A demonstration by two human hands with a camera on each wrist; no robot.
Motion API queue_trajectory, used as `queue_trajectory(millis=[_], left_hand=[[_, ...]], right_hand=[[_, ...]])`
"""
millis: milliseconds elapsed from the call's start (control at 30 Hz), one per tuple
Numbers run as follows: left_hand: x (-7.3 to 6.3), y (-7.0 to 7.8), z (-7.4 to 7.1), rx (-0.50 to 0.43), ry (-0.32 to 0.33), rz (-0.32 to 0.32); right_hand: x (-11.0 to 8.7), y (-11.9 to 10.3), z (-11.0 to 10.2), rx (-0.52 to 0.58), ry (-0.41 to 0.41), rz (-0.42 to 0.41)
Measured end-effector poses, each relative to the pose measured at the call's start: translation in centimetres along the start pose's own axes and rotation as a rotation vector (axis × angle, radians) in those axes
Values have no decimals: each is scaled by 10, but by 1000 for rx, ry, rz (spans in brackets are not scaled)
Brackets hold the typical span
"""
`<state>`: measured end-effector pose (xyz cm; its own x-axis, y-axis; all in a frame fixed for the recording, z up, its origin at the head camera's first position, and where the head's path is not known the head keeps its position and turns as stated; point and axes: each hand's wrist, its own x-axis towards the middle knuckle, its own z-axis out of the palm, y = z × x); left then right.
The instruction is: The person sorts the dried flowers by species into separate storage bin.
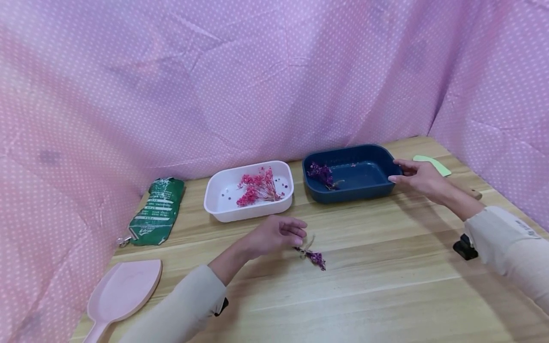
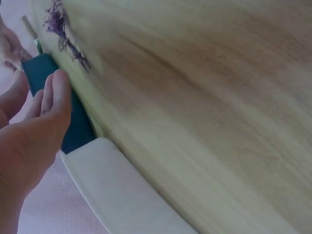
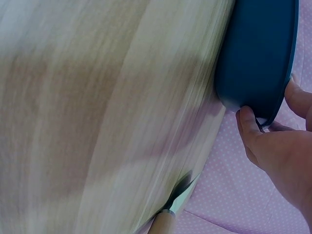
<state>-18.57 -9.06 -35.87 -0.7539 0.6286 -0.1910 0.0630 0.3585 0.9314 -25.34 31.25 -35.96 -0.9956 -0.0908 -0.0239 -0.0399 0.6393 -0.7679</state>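
My left hand (image 1: 274, 234) hovers over the table with its fingers loosely bent and nothing between them. Just beyond its fingertips a small tied bunch of purple dried flowers (image 1: 316, 258) lies on the wood; the left wrist view shows these flowers (image 2: 57, 24) apart from the fingers. At the right end of a dark blue tray (image 1: 347, 194), my right hand (image 1: 422, 180) grips the rim, with thumb and fingers on either side of the wall (image 3: 256, 63). Inside that tray, toward its left end, rests another purple dried bunch (image 1: 321, 174).
Left of the blue tray stands a white tray (image 1: 246, 213) holding pink dried flowers (image 1: 257, 186) and small dark beads. A green packet (image 1: 156, 212) and a pink scoop (image 1: 126, 288) lie farther left. A pale green blade (image 1: 432, 164) with a wooden handle (image 3: 162, 223) lies beyond my right hand.
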Motion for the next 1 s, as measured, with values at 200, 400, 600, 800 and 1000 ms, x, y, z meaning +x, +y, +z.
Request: queue_trajectory(millis=[200,400,600,800,1000], left_hand=[[-1,2,17,417,-81,18],[-4,8,28,725,-155,14],[-6,7,26,693,-143,-7],[-3,7,15,502,-74,4],[1,7,7,257,4,17]], right_hand=[[0,1,0,11,-8,-6],[0,0,1,7,8,-16],[0,0,1,5,12,-13],[2,1,1,7,11,-11],[1,-1,1,15,12,-7]])
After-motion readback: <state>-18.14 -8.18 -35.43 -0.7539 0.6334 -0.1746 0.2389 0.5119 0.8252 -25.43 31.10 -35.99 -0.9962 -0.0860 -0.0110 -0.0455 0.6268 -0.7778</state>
